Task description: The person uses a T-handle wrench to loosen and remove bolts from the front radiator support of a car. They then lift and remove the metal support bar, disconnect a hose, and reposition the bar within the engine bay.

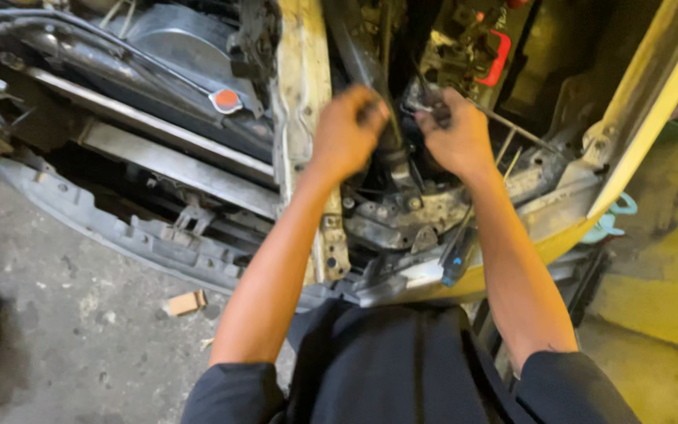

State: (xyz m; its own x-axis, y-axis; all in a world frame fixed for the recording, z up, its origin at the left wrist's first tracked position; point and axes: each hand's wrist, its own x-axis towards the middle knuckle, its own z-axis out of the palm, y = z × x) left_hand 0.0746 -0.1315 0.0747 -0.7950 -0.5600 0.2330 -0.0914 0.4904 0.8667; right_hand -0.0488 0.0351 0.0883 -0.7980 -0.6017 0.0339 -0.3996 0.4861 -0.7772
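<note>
Both hands deep in the open engine bay. Left hand (347, 129) fisted around a dark upright hose (392, 153), its black rubber running down past the grip. Right hand (455, 135) clamped on a thin metal tool (433, 108) just beside it. One round red-centred cap (226, 100) off left — grimy grey metal bracket (402, 212) below.

Small tan cardboard box (185, 302) on concrete floor (56, 330), lower left.

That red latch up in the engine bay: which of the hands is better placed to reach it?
Probably the right hand: it sits closer to the red latch, which lies up and to its right. The left hand would have to cross over.
</note>
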